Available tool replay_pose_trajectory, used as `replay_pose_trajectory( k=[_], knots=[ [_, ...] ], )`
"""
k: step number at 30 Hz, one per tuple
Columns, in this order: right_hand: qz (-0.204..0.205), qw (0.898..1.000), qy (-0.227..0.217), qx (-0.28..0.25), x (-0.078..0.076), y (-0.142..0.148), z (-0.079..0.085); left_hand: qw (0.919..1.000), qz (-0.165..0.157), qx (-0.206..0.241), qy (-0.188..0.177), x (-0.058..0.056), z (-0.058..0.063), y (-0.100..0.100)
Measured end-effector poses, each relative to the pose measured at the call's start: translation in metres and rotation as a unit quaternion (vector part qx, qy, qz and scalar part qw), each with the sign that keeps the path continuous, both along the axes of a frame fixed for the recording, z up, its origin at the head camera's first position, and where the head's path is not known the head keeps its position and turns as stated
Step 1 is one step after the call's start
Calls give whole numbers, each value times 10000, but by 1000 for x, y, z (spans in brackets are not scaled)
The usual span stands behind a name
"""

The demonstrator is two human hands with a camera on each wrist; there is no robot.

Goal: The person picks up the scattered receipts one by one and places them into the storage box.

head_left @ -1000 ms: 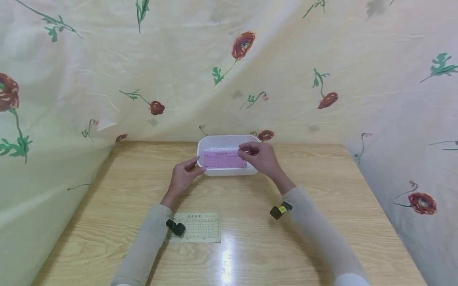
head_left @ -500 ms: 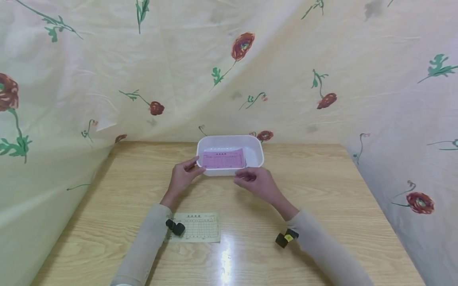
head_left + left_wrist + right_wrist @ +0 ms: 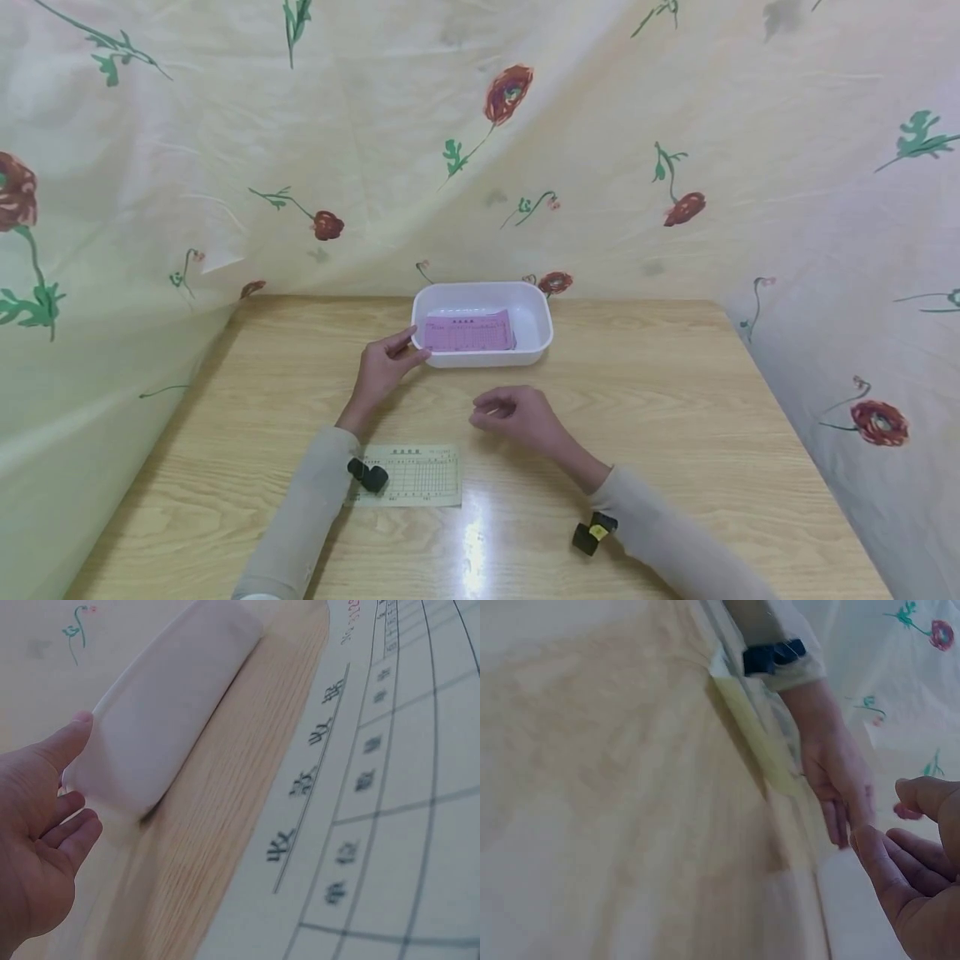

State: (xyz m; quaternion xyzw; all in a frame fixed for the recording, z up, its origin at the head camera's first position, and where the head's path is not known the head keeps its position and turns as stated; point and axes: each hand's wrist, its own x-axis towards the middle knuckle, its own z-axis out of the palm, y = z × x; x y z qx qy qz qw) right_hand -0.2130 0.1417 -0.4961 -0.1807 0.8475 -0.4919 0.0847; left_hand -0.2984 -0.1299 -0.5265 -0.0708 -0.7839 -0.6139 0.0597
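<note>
A white plastic tub (image 3: 532, 358) stands at the back of the table, with pink receipt slips (image 3: 467, 332) lying in it. My left hand (image 3: 381, 371) holds the tub's near left corner, thumb on the front by the rim and fingers round the left side. In the left wrist view the thumb (image 3: 71, 739) meets the tub's edge. My right hand (image 3: 521, 418) is over the wood in front of the tub, fingers loosely bent and a gap between thumb and fingertips, with nothing held. A pale receipt sheet (image 3: 420, 475) with a printed grid lies nearer me, partly under the left wrist.
The wooden table (image 3: 675, 375) runs back to a flowered cloth (image 3: 390, 150), which also hangs along both sides. Black cameras sit on each wrist, the left camera (image 3: 367, 477) overlapping the pale sheet and the right camera (image 3: 594, 533) over bare wood.
My right hand has left the pink slips, coming out over the tub's front rim and down toward me. The left hand and the tub have stayed in place.
</note>
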Motion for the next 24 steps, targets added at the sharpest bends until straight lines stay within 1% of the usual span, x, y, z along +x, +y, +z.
replay_pose_trajectory(
  k=[5, 10, 15, 18, 22, 24],
  knots=[
    [139, 9996, -244, -1, 7, -6, -9, 10000, -42, 69, -36, 0, 0, 0],
    [210, 9994, -278, 21, 12, -11, -15, 9998, -91, 155, -70, -1, -1, -1],
    [249, 9986, -461, -36, 17, -15, -20, 9998, -92, 160, -120, -2, 0, -1],
    [166, 9983, -547, 90, 21, -17, -25, 9996, -115, 171, -166, 0, 5, 0],
    [115, 9984, -489, 265, 24, -19, -29, 9994, -175, 195, -209, 6, 17, 2],
    [131, 9985, -455, 264, 25, -20, -30, 9994, -199, 205, -188, 8, 19, 3]
  ],
)
